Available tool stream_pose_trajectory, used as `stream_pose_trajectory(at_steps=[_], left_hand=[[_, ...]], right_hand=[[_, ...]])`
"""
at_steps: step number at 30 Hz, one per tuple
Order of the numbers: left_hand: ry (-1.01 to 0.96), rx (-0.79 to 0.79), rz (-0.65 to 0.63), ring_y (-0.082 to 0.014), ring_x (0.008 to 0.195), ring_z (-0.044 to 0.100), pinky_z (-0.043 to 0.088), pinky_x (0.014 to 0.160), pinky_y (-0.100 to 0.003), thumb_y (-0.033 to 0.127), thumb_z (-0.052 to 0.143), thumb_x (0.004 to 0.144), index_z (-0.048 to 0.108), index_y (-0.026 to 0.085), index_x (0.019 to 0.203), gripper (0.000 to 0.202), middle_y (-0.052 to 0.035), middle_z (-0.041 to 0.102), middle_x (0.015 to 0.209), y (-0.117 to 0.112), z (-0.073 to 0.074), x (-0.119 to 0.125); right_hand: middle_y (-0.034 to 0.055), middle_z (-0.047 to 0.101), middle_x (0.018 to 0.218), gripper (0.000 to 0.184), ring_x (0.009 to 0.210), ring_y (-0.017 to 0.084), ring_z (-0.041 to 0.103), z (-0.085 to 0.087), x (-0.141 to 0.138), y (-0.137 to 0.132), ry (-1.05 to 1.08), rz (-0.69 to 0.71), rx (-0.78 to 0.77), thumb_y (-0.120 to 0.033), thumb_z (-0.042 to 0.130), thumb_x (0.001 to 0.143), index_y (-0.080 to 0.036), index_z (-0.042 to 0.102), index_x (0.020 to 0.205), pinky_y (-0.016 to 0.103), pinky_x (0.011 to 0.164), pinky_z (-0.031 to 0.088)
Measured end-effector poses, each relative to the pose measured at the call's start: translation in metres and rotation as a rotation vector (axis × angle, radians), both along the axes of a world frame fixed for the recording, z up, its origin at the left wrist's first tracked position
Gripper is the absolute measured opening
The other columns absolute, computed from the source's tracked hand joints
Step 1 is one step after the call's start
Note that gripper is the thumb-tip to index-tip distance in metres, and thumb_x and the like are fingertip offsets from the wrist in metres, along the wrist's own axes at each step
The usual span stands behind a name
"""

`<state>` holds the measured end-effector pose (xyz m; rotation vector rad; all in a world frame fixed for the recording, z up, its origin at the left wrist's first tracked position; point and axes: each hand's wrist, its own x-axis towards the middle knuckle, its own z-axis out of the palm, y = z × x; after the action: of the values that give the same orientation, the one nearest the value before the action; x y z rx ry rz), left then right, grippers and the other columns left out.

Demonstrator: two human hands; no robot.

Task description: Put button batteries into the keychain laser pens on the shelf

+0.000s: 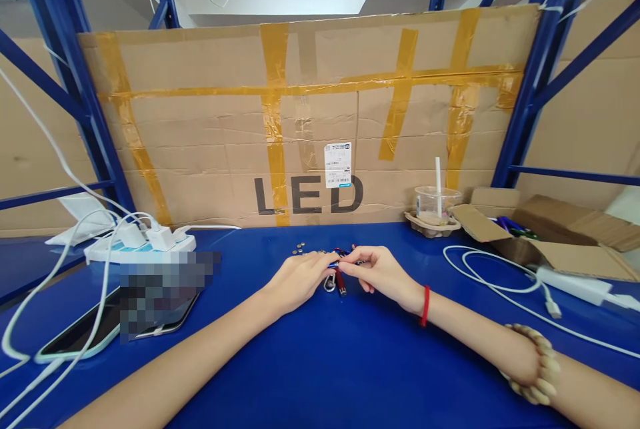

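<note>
My left hand and my right hand meet over the middle of the blue tabletop. The fingers of both are pinched together around a small dark-blue item, mostly hidden by the fingertips, so its kind is unclear. Just below the fingertips lie a silver clip or ring and a red rod-shaped piece with a silver end; whether they are joined to the held item I cannot tell. Several small brownish round pieces are scattered behind my left hand. Bits of red and dark colour show behind the fingers.
At left are a white power strip with cables and two phones. A plastic cup with a straw, an open cardboard box and a white cable occupy the right. A taped cardboard panel stands behind.
</note>
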<state>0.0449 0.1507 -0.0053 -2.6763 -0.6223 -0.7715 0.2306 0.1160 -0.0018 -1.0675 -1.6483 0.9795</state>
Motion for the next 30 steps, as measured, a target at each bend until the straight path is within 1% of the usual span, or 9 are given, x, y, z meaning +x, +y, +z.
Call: stream_pose_trajectory(at_steps=[2,6,8,13,16,21,26,30], left_hand=[[-0.014,0.041,0.019,-0.0142,0.087,0.057,0.046,0.073,-0.027,0.029,0.026,0.091,0.044,0.017,0.11,0.028,-0.0038,0.058,0.103,0.0003,-0.0011,0.0011],[-0.045,0.111,0.056,-0.0141,0.086,0.058,0.045,0.076,-0.028,0.028,0.027,0.091,0.045,0.018,0.107,0.027,-0.0029,0.059,0.102,0.0004,-0.0023,0.0031],[-0.039,0.12,0.075,-0.0142,0.085,0.058,0.045,0.075,-0.028,0.028,0.027,0.091,0.045,0.017,0.107,0.026,-0.0022,0.06,0.1,0.0002,-0.0022,0.0034],[-0.021,0.119,0.104,-0.014,0.079,0.058,0.045,0.064,-0.026,0.027,0.026,0.091,0.044,0.017,0.106,0.026,-0.0009,0.061,0.096,-0.0013,-0.0014,0.0032],[-0.011,0.108,0.108,-0.0132,0.079,0.058,0.045,0.063,-0.025,0.028,0.026,0.091,0.043,0.018,0.107,0.025,-0.0008,0.061,0.095,-0.0027,-0.0008,0.0028],[0.013,0.059,0.106,-0.0138,0.079,0.058,0.045,0.064,-0.026,0.028,0.027,0.091,0.041,0.019,0.106,0.023,-0.0003,0.06,0.097,-0.0038,0.0002,0.0016],[0.042,0.01,0.111,-0.0142,0.086,0.057,0.046,0.071,-0.027,0.028,0.028,0.091,0.04,0.02,0.108,0.023,-0.0011,0.058,0.102,-0.0039,0.0017,0.0012],[0.06,-0.016,0.124,-0.0146,0.087,0.057,0.046,0.072,-0.027,0.029,0.027,0.091,0.039,0.02,0.111,0.025,-0.0022,0.059,0.1,-0.0044,0.002,0.0011]], right_hand=[[-0.0015,0.052,0.052,0.032,0.035,0.004,0.04,-0.0005,0.0002,0.0005,-0.001,0.001,0.004,-0.041,0.063,0.065,-0.011,0.058,0.075,0.017,0.034,0.031],[-0.0001,0.055,0.058,0.035,0.035,0.003,0.041,-0.0001,-0.0006,0.0005,0.001,-0.018,0.019,-0.043,0.063,0.065,-0.011,0.058,0.08,0.017,0.033,0.031],[-0.0008,0.054,0.056,0.037,0.035,0.004,0.042,0.0005,-0.001,0.0,-0.006,-0.028,0.018,-0.044,0.062,0.065,-0.011,0.058,0.082,0.017,0.034,0.031],[-0.004,0.045,0.044,0.041,0.033,0.004,0.039,0.0032,-0.0016,-0.0029,-0.027,-0.044,-0.001,-0.048,0.058,0.067,-0.01,0.06,0.084,0.017,0.034,0.032],[-0.0035,0.046,0.045,0.04,0.034,0.004,0.039,0.005,-0.0018,-0.0045,-0.039,-0.045,-0.002,-0.048,0.058,0.068,-0.01,0.06,0.083,0.017,0.035,0.033],[0.0003,0.053,0.056,0.04,0.038,0.005,0.042,0.0047,-0.0016,-0.0041,-0.042,-0.039,-0.006,-0.049,0.058,0.068,-0.011,0.06,0.084,0.017,0.035,0.032],[-0.0027,0.047,0.046,0.039,0.035,0.005,0.039,0.0024,-0.0012,-0.0028,-0.057,-0.043,-0.009,-0.048,0.057,0.069,-0.012,0.06,0.083,0.017,0.036,0.031],[-0.003,0.046,0.044,0.04,0.036,0.005,0.039,0.002,-0.001,-0.0029,-0.069,-0.041,-0.016,-0.048,0.057,0.069,-0.012,0.06,0.084,0.017,0.036,0.031]])
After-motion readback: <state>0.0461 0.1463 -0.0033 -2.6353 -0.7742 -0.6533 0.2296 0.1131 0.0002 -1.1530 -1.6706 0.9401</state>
